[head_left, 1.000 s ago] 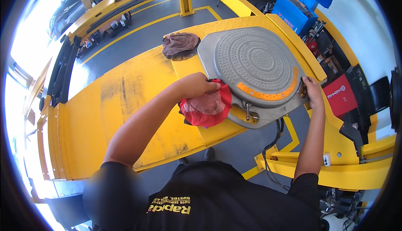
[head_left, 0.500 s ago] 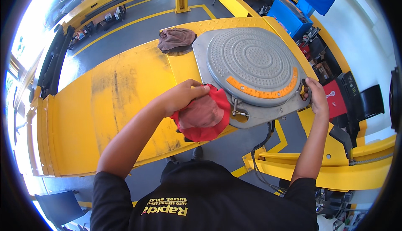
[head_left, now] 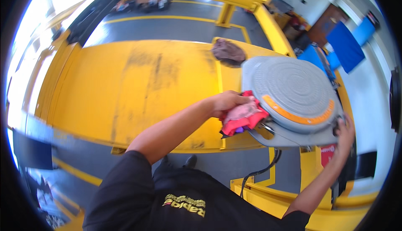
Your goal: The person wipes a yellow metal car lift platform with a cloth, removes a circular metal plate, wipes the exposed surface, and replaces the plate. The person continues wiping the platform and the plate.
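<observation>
1. Our left hand (head_left: 228,102) has the red cloth (head_left: 246,117) bunched between thumb and fingers. The cloth hangs just under the fingers and covers part of the near left corner of the plate (head_left: 299,89).
2. Our right hand (head_left: 346,133) is closed on the plate's right end, fingers bent round the edge beside a dark slot. Blur hides how firm that hold is.
3. The plate lies between our hands: to the right of the left one, to the left of the right one. The right hand is nearer, being in contact; the left has the cloth in between. The disc is round, with no long axis to read; the near edge of its base runs left to right from hand to hand.
4. An orange scale (head_left: 297,114) curves along the disc's near side.
5. The plate is at the right end of the yellow ramp (head_left: 184,88); we cannot tell whether it sits flat there.
6. Beyond its far left corner, a brown rag (head_left: 228,50) lies crumpled on the ramp.
7. Past the plate, at the upper right, is a blue cabinet (head_left: 309,58); we cannot make out its contents.
</observation>
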